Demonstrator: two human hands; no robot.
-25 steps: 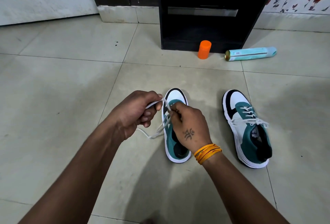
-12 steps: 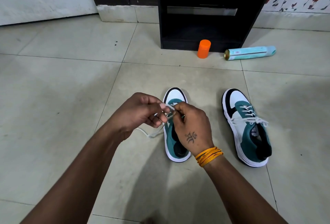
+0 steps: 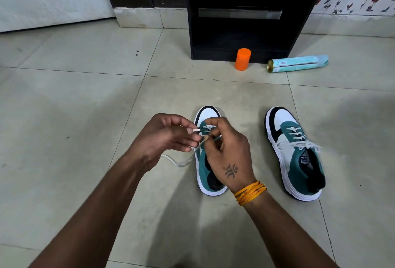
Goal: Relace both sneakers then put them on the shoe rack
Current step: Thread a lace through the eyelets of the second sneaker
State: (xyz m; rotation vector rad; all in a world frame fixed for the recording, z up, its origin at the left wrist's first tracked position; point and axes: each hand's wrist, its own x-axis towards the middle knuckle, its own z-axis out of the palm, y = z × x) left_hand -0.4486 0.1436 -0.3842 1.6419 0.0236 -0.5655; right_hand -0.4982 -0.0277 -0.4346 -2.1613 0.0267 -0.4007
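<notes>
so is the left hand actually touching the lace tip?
Touching. The head view shows the left hand pinching the white lace tip between thumb and fingertips, beside the eyelets of the left sneaker.

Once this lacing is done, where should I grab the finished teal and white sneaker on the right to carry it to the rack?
Probably take the already laced teal and white sneaker by its black padded heel collar, coming from above and from the near side. The heel faces the person, the opening is upward and clear, and the tied bow sits further forward, so a grip there should not disturb it.
</notes>
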